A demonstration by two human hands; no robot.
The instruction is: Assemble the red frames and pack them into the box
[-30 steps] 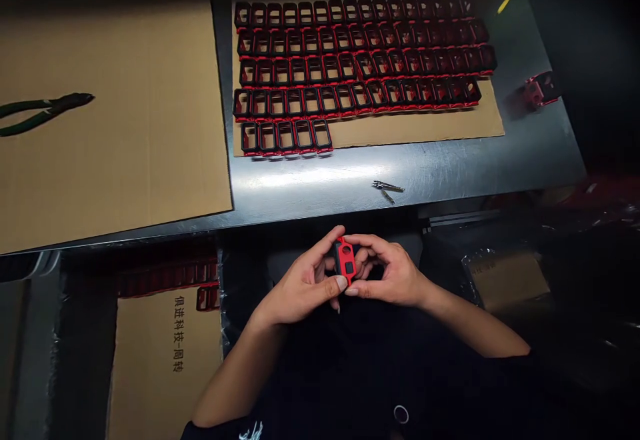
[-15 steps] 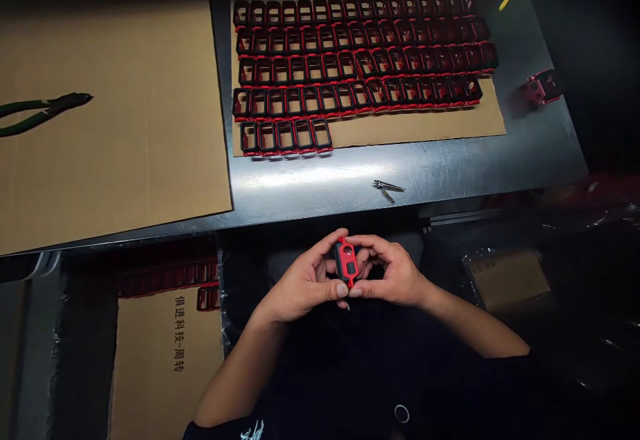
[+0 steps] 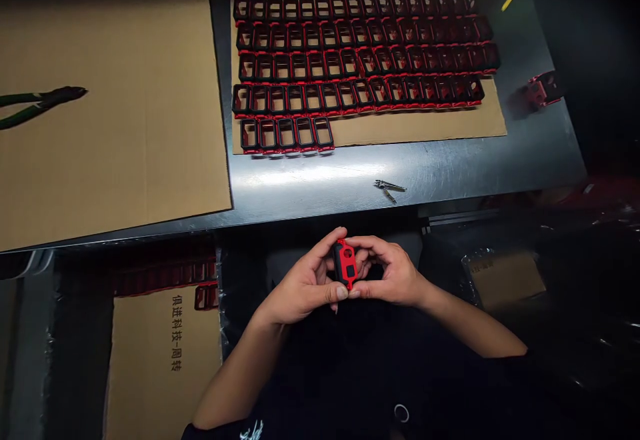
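Between both hands, just in front of the table edge, I hold a small red and black frame-shaped housing point(image 3: 349, 267). Its red face carries a round hole and a dark squarish opening. My left hand point(image 3: 313, 277) grips its left side, thumb at the bottom corner and a finger over the top. My right hand point(image 3: 393, 270) closes on the right side, thumb near the bottom end and other fingers curled behind. Parts of the fingers behind the housing are hidden. Rows of similar red and black housings point(image 3: 313, 98) stand on a cardboard sheet point(image 3: 425, 127) on the table.
Nippers point(image 3: 389, 189) lie near the front edge of the metal table point(image 3: 300, 187). Green-handled pliers point(image 3: 55, 99) rest on a large cardboard sheet point(image 3: 125, 153). A single red housing point(image 3: 543, 90) sits far right. Below left, a box holds cardboard point(image 3: 145, 353) and more housings point(image 3: 205, 297).
The housing stays in both hands and turns very slightly. The fingers beneath it shift a little. The view has moved slightly.
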